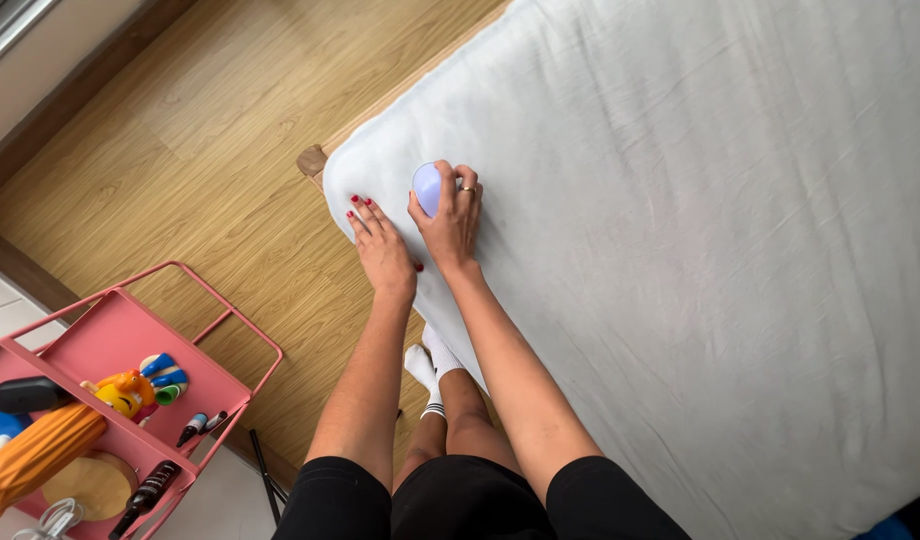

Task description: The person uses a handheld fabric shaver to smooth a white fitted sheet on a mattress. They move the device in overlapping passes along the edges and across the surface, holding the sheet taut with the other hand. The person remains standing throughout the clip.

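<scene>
We see the white sheeted mattress (680,250) under both hands. Well below and left of the grip stands a pink cart (130,345). Our left hand (383,250) lies flat, fingers spread, just beside the right hand (450,225), whose fingers curl around a small lilac rounded device (427,187).

two hands (382,250), one lilac device (427,188), one mattress (700,250), one pink cart (130,340)
</scene>
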